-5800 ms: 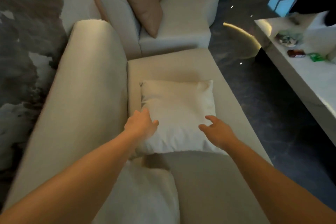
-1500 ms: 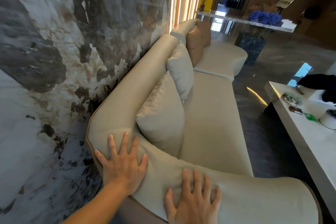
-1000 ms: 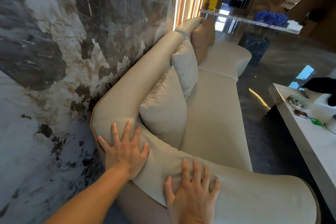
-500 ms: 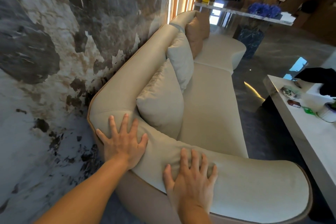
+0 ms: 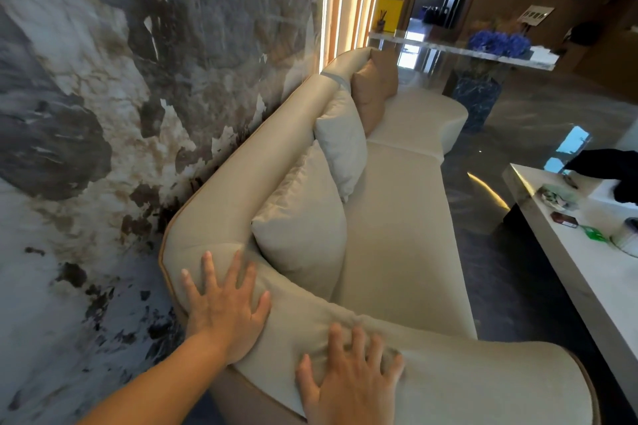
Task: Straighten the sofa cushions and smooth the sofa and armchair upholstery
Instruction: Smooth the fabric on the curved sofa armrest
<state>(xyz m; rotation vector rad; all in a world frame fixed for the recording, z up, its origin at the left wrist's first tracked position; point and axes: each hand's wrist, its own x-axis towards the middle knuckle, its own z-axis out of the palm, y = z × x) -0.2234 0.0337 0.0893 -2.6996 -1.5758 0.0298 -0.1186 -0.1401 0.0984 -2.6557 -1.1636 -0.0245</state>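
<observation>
The cream sofa (image 5: 390,238) stretches away from me along the wall. Both palms lie flat on its near armrest (image 5: 483,379): my left hand (image 5: 226,307) at the corner by the backrest, my right hand (image 5: 348,373) further right, fingers spread, holding nothing. Two cream cushions lean upright against the backrest, the near cushion (image 5: 303,231) just beyond my left hand and the second cushion (image 5: 341,141) behind it. A tan cushion (image 5: 374,93) stands against the back of the cream armchair (image 5: 424,117) at the far end.
A marbled wall (image 5: 121,97) runs close behind the sofa on the left. A white low table (image 5: 583,272) with small items and a dark cloth stands to the right, across a strip of dark glossy floor (image 5: 500,266). A counter with blue flowers (image 5: 500,41) is further back.
Since 5.8 s ago the flat cushion went from the seat to upright against the backrest. Over the last second both hands stay pressed on the armrest, shifting only slightly.
</observation>
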